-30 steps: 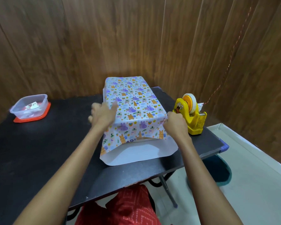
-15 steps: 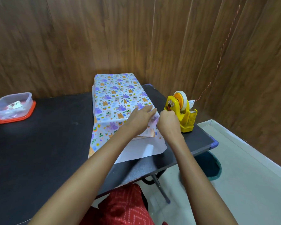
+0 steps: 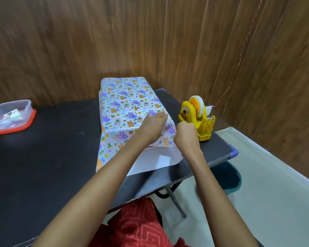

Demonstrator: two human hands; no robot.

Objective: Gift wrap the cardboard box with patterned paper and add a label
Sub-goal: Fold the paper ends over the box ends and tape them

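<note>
1. Draping patterned paper (image 3: 128, 104) over the cardboard box, hiding the box and showing only its long block shape, standing lengthwise on the right part of a black table (image 3: 52, 148) and reaching back close to the wood-panelled wall.
2. Pressing the left hand (image 3: 154, 126) flat onto the paper at the near right corner of the top face, with fingers straight, held together and pointing right.
3. Curling the right hand (image 3: 185, 133) into a tight grip just beside the left, pinching the paper's right edge at the box's near right corner, with the fingertips hiding behind the back of the hand.
4. Letting the paper's near end hang loose past the box, with the printed side sloping down on the left and the white underside (image 3: 155, 161) lying flat on the table toward the near edge.
5. Standing just right of the right hand, near the table's right edge: a yellow tape dispenser (image 3: 196, 122) carrying a tape roll (image 3: 197, 106) on an orange hub.
6. Sitting well apart at the table's far left: a clear plastic container (image 3: 25, 111) resting on a red lid (image 3: 12, 130) and holding a small printed card, too small for reading.
7. Showing red patterned clothing (image 3: 137, 223) at the bottom of the view, below the table's near edge, and a teal bin (image 3: 235, 175) on the pale floor beneath the table's right corner.
8. Running down the wall behind the dispenser: a thin orange cord (image 3: 240, 54).
</note>
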